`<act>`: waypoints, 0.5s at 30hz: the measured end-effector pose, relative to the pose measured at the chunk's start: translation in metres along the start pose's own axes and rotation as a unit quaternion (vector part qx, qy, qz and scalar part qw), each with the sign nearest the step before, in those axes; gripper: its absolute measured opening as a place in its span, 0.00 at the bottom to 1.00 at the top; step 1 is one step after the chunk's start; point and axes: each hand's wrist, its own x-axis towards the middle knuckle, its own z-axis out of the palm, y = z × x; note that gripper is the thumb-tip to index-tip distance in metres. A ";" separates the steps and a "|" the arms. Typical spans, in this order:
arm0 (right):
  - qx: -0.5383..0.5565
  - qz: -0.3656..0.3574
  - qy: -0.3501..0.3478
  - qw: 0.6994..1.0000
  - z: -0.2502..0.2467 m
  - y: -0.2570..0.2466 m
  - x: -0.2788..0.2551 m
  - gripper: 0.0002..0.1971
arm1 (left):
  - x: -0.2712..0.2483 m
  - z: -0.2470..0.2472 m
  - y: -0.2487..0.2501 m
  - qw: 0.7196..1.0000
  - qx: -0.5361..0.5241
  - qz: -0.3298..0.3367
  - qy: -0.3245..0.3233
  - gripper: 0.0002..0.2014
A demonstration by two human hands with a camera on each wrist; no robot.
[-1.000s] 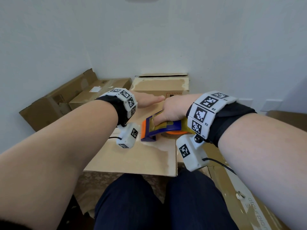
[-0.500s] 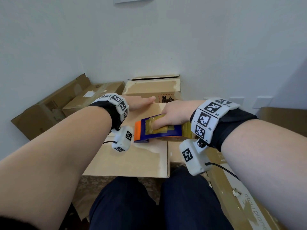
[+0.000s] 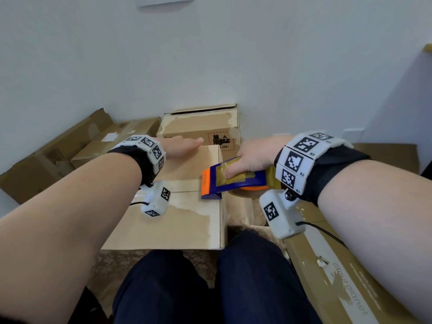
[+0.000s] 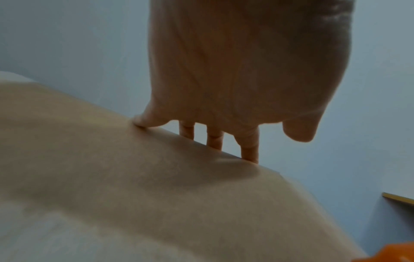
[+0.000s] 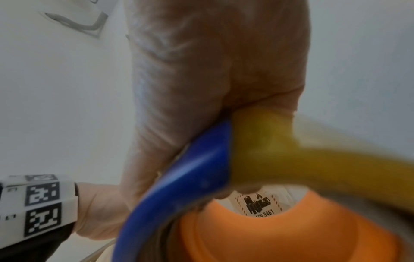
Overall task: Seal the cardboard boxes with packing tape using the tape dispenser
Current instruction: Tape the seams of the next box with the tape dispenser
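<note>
Brown corrugated cardboard fills the middle of the head view: a cardboard box with its two top flaps closed, the seam between them running left to right, pale scuffed patches where the paper skin has been torn away. The left hand lies flat on the far flap, fingers straight and reaching to the far edge, its grip released. The right hand has its grip clenched round the tape dispenser, a blue plastic body with an orange front edge, patched with strips of yellowish tape. The dispenser's front end rests on the box's right edge at the seam; the tape roll, brown on an orange core, hangs just off that edge. The left wrist view is soft and dim, so whether the fingertips curl over the far edge cannot be told.

Behind stands a second box with a torn top and a red-bordered battery hazard label. To the left lie flattened cartons, and to the right a long printed carton. All stand against a plain white wall. The person's knees in dark trousers show below.
</note>
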 end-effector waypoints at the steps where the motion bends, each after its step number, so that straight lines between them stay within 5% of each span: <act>1: -0.009 0.001 -0.001 1.000 -0.001 -0.001 0.001 0.33 | -0.012 0.001 0.009 1.000 0.025 0.004 0.000 0.45; 3: -0.018 0.004 -0.004 1.000 -0.001 -0.001 0.002 0.32 | -0.023 0.003 0.021 0.998 0.063 0.013 0.000 0.37; 8: -0.025 0.002 -0.002 1.000 0.000 -0.001 0.002 0.30 | -0.027 0.005 0.051 0.981 0.191 0.030 0.019 0.37; 15: -0.011 0.001 0.007 1.000 0.004 0.000 -0.002 0.27 | -0.016 0.012 0.073 0.978 0.201 0.015 0.044 0.41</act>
